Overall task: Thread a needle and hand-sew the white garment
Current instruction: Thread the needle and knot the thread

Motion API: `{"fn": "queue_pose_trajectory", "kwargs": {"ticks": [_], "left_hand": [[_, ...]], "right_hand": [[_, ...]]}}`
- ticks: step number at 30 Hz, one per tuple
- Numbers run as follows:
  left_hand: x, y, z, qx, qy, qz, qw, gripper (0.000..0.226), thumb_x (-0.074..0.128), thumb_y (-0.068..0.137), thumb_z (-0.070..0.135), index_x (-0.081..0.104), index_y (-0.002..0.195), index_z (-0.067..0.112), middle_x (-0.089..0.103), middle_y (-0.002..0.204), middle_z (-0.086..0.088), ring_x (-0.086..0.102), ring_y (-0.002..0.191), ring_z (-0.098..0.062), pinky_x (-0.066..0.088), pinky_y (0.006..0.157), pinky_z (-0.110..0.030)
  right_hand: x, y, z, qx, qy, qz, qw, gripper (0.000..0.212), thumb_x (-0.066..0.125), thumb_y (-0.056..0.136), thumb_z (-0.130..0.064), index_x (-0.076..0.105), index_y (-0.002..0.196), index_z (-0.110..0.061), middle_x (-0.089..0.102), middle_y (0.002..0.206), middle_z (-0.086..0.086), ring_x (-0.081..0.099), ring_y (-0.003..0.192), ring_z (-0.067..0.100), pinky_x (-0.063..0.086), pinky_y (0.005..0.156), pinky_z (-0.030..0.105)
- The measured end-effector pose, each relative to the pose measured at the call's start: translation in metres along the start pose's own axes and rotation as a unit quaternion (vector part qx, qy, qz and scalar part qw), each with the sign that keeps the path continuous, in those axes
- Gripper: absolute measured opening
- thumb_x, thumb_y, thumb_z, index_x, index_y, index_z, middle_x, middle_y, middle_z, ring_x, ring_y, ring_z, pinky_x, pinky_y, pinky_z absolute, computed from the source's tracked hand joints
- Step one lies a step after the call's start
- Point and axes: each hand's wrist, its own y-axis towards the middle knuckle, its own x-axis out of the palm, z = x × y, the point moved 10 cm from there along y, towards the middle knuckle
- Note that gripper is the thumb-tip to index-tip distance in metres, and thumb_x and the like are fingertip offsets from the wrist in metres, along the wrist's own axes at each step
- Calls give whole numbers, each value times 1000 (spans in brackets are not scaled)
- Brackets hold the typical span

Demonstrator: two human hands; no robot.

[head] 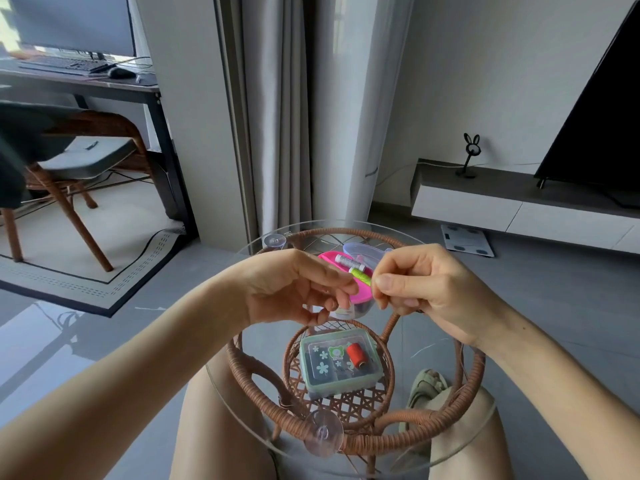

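Head view: both hands raised and pinching, threading under way

Both hands are held up close together over the glass surface [249, 393]. The left hand [301, 289] has its fingers curled, with thumb and forefinger tips pressed together. What it holds is too thin to see; I judge it to be the needle. The right hand [415, 289] pinches in the same way just beside it. A pale strand of thread [431, 348] seems to trail below its wrist, so that hand likely holds the thread end. The white garment is not in view.

To do this step well, leave only a short, stiff tip of thread past the right fingertips. Hold the left hand still and bring the tip straight to the eye. Bracing the heels of the hands together would help. The bright pink tray [362, 294] behind the fingertips would make a good backdrop for pale thread.

On that tray, just beyond the hands, lie a white spool [346, 260] and a green spool [362, 276]. A clear lid [363, 250] sits further off. Beneath the hands, through the glass, a green sewing box [325, 370] holding a red spool [355, 355] rests on the wicker shelf [346, 400]. Trailing thread could catch on the wicker rim [408, 419] under the right forearm.
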Motion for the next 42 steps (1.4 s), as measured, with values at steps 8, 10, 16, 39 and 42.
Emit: {"fn": "queue_pose_trajectory", "kwargs": {"ticks": [8,10,16,39,42], "left_hand": [[1,-1,-4,-19,-12,-9,1000,9,66,68,8,73,65,7,65,63,-6,55,58,-10,40,72,-29],[2,-1,-4,-21,-13,-9,1000,6,68,66,8,73,63,7,65,62,-5,55,57,-10,40,72,-29],[1,-2,-5,-21,-20,-4,1000,5,69,63,6,72,59,7,63,58,-6,56,53,-10,41,70,-29],[-4,-18,39,65,209,47,975,17,71,57,19,73,65,5,64,58,-1,52,58,-8,40,66,-23],[-3,-19,35,62,210,41,975,5,71,58,18,74,59,14,65,59,0,53,60,-9,40,70,-26]], "right_hand": [[3,2,-6,-4,-34,14,999,18,57,78,-10,66,63,-8,53,55,10,41,45,7,39,49,16],[3,3,-6,-3,-42,21,999,18,57,77,-10,66,61,-9,51,55,16,42,45,7,39,48,16],[2,5,-6,4,-56,38,998,23,53,85,11,61,64,4,50,54,15,42,44,6,38,47,16],[15,4,-1,8,-4,10,1000,15,65,80,-22,69,81,-7,48,50,-2,37,44,8,31,42,15],[15,1,-9,-13,12,29,999,11,63,77,-17,68,70,-10,49,48,-5,36,43,7,31,43,16]]}}
